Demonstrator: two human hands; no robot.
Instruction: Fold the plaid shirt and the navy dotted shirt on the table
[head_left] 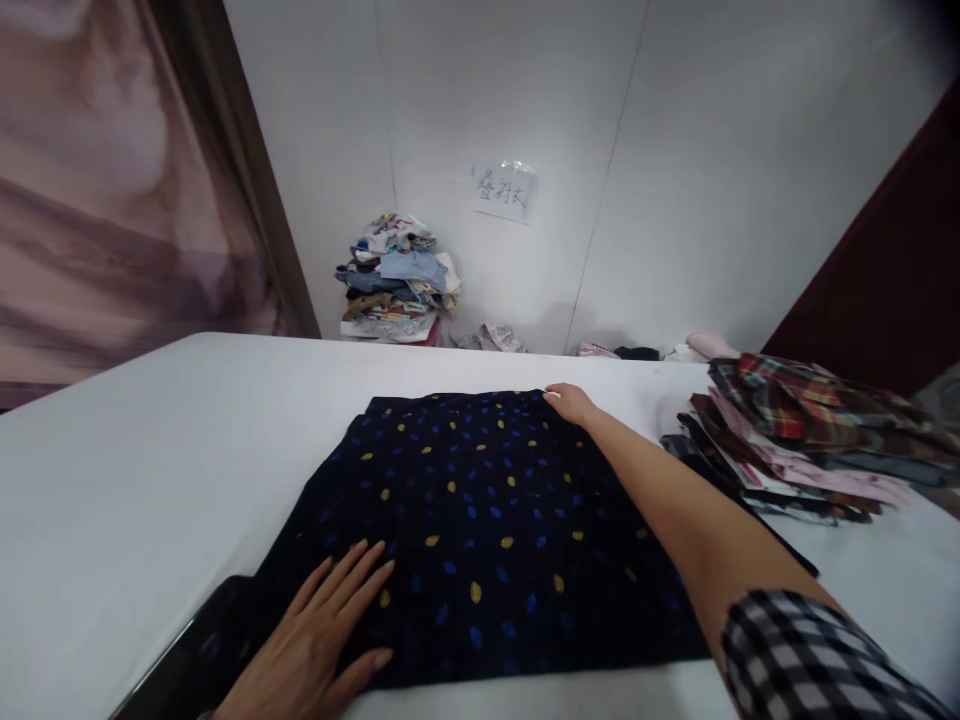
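Observation:
A dark navy shirt (480,520) printed with small blue and yellow leaves lies spread on the white table in front of me. My left hand (322,625) rests flat on its near left part, fingers stretched out and thumb apart. At the far edge, toward the right, my right hand (571,403) pinches the cloth at its upper corner; the fingertips are partly hidden. My right forearm reaches across the shirt's right side, covering some of it. Dark cloth of the same garment extends to the lower left beside my left wrist.
A pile of shirts (802,440), some plaid, stands on the right of the table (187,430). Behind the far edge rises a tall stack of folded clothes (401,280). A handwritten sign (504,192) hangs on the wall, and a curtain (112,200) borders the left.

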